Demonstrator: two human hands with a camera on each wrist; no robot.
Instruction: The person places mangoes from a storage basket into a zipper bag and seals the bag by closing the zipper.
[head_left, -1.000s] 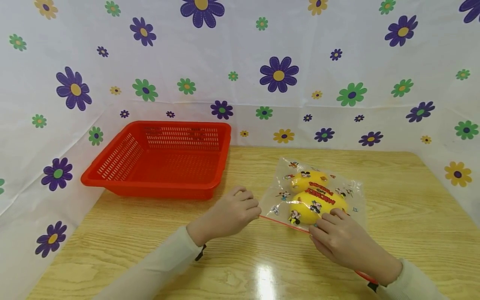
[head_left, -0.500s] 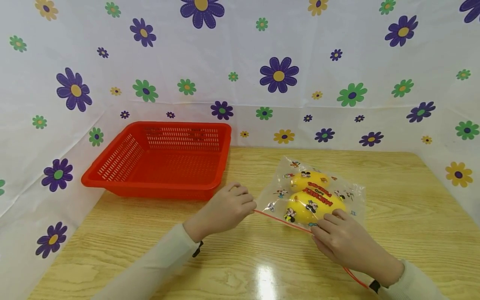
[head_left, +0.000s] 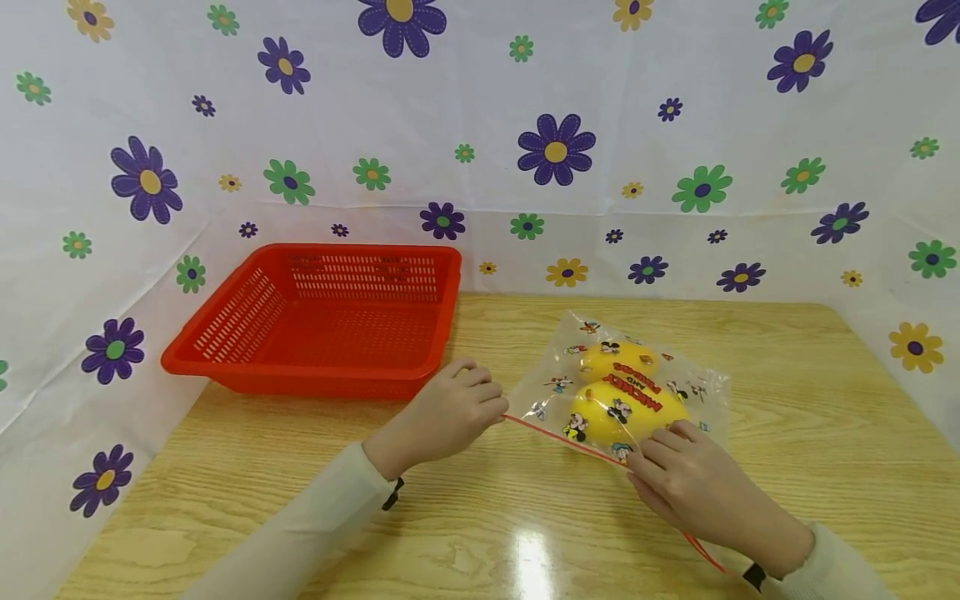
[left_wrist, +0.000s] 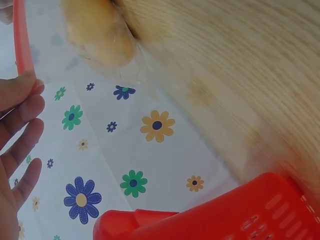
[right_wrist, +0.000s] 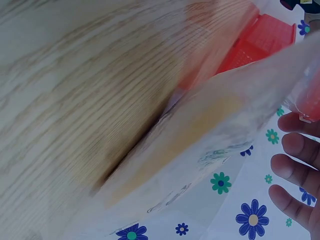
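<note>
A clear plastic zip bag [head_left: 542, 390] printed with cartoon figures lies on the table, right of centre. Inside are two yellow rounded things [head_left: 626, 410] whose kind I cannot make out through the film. A red strip [head_left: 566, 439] runs along the bag's near edge, and my left hand [head_left: 450, 408] pinches its left end between thumb and forefinger. Farther right along this strip, my right hand [head_left: 697, 493] pinches the edge, its fingertips over the bag. The right wrist view shows the bag close up; the right thumb is hidden there.
A red plastic basket [head_left: 318, 379] with slotted walls stands at the back left, behind my left hand. The wooden table [head_left: 825, 392] meets a white flowered cloth [head_left: 480, 100] at the back and sides.
My left hand has shifted slightly left and away from me, with the strip's end in its fingers. My right hand has moved a little right and towards me; the strip between them looks longer.
</note>
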